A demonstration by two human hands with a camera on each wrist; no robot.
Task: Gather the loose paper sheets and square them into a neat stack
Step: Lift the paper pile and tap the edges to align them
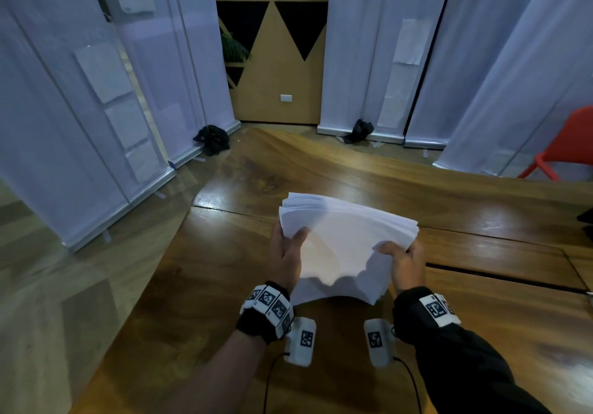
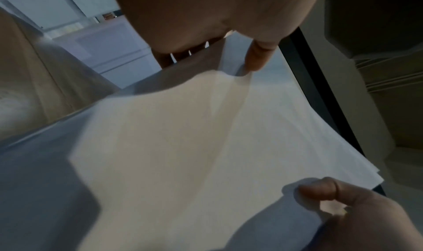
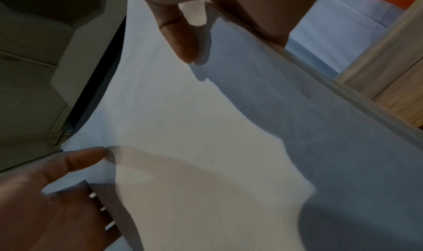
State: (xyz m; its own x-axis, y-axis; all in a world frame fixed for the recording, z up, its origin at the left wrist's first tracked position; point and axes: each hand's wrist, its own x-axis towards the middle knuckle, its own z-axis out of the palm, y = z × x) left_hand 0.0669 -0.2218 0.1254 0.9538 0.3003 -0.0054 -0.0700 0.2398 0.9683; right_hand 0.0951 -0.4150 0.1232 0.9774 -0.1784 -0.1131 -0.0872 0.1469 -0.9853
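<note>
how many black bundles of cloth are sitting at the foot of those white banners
2. One black bundle lies at the base of the left banners; the other bundle at the right banners' base. More may be hidden.

Glossy wooden table [image 1: 465, 214]; paper stack [image 1: 337, 246] stands on it

Beyond the grip a glossy wooden table [image 1: 353, 169] runs toward white roll-up banners [image 1: 179, 60], with a red chair [image 1: 564, 144] far right and a triangle-patterned wall [image 1: 272, 44] straight ahead.
</note>
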